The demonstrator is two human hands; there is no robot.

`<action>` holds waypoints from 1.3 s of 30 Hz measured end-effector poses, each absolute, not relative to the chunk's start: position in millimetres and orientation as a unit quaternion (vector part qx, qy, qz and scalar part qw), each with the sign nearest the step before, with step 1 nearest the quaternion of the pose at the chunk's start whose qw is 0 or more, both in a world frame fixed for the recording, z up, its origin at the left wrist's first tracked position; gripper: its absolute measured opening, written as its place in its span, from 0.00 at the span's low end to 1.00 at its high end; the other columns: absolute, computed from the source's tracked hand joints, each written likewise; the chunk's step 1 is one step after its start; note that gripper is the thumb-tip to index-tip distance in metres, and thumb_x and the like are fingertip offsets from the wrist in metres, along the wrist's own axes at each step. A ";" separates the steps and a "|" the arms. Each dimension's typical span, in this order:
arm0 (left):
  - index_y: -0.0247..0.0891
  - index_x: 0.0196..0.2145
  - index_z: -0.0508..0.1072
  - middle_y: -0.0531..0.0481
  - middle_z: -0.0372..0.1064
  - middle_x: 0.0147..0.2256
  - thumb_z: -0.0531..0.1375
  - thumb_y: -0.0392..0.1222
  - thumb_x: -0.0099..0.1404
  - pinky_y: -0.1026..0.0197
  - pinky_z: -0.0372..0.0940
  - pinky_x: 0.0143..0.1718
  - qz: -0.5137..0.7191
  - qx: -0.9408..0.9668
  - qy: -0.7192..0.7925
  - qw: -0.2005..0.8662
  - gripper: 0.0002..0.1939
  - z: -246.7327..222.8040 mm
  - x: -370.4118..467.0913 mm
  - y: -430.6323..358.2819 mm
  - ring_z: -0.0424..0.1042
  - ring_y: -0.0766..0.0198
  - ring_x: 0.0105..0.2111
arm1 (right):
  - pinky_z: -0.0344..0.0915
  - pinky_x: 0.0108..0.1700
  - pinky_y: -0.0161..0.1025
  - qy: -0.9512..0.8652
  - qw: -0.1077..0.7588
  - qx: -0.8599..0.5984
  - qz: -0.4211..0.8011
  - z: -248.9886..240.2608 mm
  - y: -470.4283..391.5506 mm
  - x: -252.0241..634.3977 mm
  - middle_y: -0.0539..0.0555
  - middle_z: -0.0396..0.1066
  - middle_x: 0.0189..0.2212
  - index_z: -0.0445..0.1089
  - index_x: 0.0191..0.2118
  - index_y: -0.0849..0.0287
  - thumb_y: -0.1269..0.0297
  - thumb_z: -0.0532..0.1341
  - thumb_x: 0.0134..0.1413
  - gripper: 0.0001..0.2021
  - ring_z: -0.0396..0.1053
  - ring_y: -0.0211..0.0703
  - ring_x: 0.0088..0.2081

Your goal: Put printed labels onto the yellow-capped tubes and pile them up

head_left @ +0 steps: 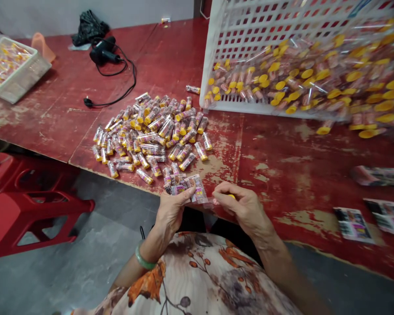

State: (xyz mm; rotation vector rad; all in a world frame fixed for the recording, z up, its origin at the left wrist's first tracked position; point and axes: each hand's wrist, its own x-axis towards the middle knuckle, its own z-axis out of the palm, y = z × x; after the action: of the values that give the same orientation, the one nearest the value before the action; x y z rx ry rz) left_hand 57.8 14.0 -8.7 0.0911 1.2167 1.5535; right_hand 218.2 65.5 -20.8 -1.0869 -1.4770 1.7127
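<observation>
My left hand [171, 208] is closed on a few flat printed plastic sleeves [197, 189], thumb on top, at the table's front edge. Just right of them, my right hand [248, 208] pinches a small clear tube with a yellow cap [231, 196]; fingers cover most of it. The tube's end is close to the sleeves' open side, and I cannot tell whether it is inside one. Beyond my left hand spreads a pile of yellow-ended tubes in printed wrapping [151, 131]. To the right lie printed sleeves [353, 224] and a blurred stack of them [379, 176].
A big white basket [206, 70] of yellow-capped tubes [292, 83] leans at the back right, some spilling onto the red table [269, 153]. At the back left are a heat gun or dryer [104, 51] with its cord, a black bag [90, 28] and a smaller basket [26, 78]. Red stools [33, 218] stand left.
</observation>
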 end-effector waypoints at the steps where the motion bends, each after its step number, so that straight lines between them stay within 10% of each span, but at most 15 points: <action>1: 0.32 0.36 0.75 0.47 0.76 0.33 0.72 0.32 0.43 0.60 0.71 0.38 0.669 0.039 0.512 0.537 0.20 -8.2 59.0 14.9 0.75 0.62 0.32 | 0.57 0.26 0.32 -0.560 0.323 -0.413 0.641 -21.5 63.4 225.8 0.49 0.67 0.28 0.72 0.32 0.59 0.60 0.62 0.51 0.07 0.60 0.32 0.24; 9: 0.34 0.43 0.74 0.47 0.77 0.35 0.71 0.34 0.46 0.59 0.70 0.40 0.706 0.030 0.484 0.516 0.24 -11.8 67.6 15.9 0.76 0.61 0.34 | 0.65 0.43 0.41 -0.682 0.443 -0.345 0.470 -14.8 37.1 248.3 0.55 0.67 0.40 0.71 0.42 0.57 0.70 0.60 0.54 0.09 0.67 0.44 0.42; 39: 0.36 0.41 0.73 0.49 0.76 0.35 0.72 0.34 0.45 0.60 0.69 0.40 0.697 -0.045 0.433 0.570 0.24 -1.2 80.7 17.0 0.75 0.64 0.32 | 0.73 0.36 0.40 -0.790 0.504 -0.335 0.103 -21.4 25.1 217.7 0.57 0.73 0.38 0.66 0.52 0.55 0.74 0.64 0.49 0.22 0.73 0.44 0.37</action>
State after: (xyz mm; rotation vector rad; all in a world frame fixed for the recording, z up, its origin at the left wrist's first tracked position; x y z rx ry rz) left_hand 80.7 17.0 -1.2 -0.1055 1.0156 1.6354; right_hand 217.7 25.1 -21.4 -0.8078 -1.9070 0.2476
